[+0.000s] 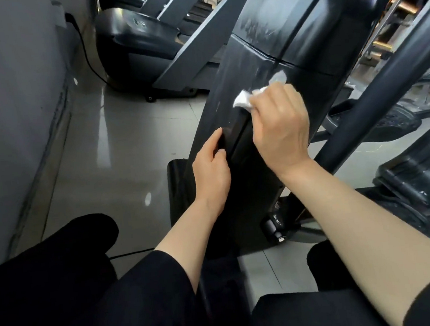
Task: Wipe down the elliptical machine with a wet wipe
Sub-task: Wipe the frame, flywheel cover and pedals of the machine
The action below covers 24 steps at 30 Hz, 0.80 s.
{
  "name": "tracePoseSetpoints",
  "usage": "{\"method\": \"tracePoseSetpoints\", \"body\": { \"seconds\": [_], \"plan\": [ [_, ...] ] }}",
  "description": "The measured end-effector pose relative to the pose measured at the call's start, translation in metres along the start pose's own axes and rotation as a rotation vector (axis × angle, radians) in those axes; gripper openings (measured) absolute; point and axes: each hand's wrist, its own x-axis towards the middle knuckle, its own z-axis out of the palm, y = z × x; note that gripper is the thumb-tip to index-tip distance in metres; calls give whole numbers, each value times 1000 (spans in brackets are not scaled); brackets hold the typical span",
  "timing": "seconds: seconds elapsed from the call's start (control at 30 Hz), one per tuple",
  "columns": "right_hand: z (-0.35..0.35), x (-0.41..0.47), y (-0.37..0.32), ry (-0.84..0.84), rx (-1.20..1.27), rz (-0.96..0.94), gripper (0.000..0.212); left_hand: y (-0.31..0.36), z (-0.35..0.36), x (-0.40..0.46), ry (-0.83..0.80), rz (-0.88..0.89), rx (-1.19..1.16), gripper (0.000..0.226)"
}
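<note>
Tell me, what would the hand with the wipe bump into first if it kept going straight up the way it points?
Probably nothing new: the right hand with the wipe would slide further up the elliptical's black cover, though depth is unclear.

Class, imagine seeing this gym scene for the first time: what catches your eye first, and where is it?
The white wet wipe stands out mid-frame, gripped by the right hand against the elliptical machine's dark housing. Just below-left, the left hand rests on the housing's edge.
</note>
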Motion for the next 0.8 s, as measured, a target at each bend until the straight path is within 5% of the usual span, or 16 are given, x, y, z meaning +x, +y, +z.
{"method": "tracePoseSetpoints", "body": {
  "seconds": [0.13, 0.3, 0.5, 0.63, 0.73, 0.8],
  "plan": [
    [-2, -18, 3, -114, -57, -413, 20, -10, 3, 9, 47, -10, -35, 48],
    [3, 43, 16, 0, -186, -323, 28, -5, 5, 27, 68, -48, -124, 54],
    [6, 3, 1, -345, -198, -769, 19, -9, 4, 43, 96, -107, -162, 55],
    [0, 65, 24, -256, -290, -636, 24, -14, 7, 51, 88, -112, -193, 57],
    [-7, 53, 20, -294, -341, -529, 30, -8, 11, 45, 125, -163, -207, 55],
    [-8, 24, 8, -421, -311, -626, 28, -7, 14, 41, 129, -149, -181, 54]
  ]
}}
